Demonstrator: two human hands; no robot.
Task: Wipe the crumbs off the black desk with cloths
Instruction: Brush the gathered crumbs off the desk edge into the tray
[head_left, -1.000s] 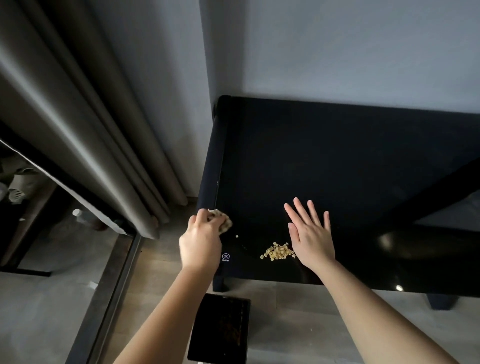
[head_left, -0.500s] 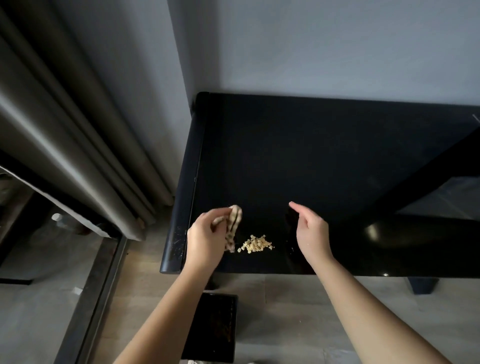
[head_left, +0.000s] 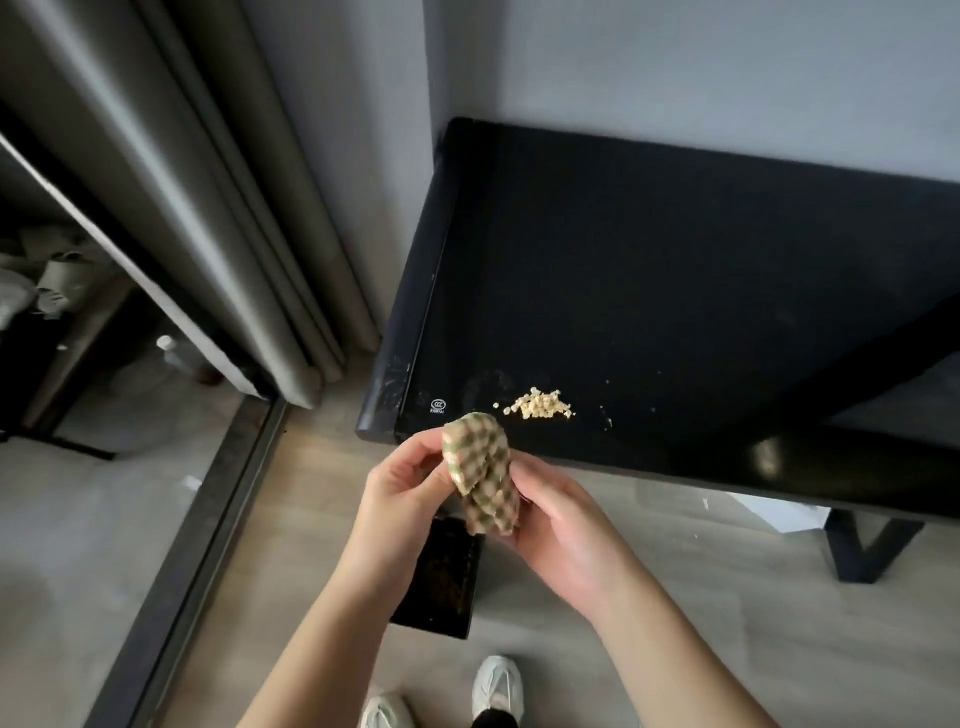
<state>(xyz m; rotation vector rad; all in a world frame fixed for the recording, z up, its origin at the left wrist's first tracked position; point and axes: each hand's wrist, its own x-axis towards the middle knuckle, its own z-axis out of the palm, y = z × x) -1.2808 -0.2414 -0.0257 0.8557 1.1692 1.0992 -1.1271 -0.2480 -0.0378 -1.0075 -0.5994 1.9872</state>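
Just off the near left corner of the black desk, over the floor, both hands hold one checked cloth between them. The left hand pinches its left edge with thumb and curled fingers, while the right hand cups it from the right and below, its fingers partly hidden behind the fabric. The cloth is bunched into a folded wad and lifted clear of the desk, touching neither the top nor the crumbs. It appears that the person is refolding or regripping the cloth between strokes, so the wiping is only partly done. A small pile of crumbs lies gathered near the front edge, just beyond the hands. A few loose specks sit to its right, and a round printed mark sits to its left, by the corner. The rest of the top looks dark and bare as far as the gloss allows. Below the hands a black container stands on the floor close under the front edge, with pale shoes behind it and a grey curtain hanging to the left. The next move probably calls for setting the wad flat behind the pile and drawing it towards the edge in one low stroke. It would then need to catch the stray specks so that nothing scatters past the container.
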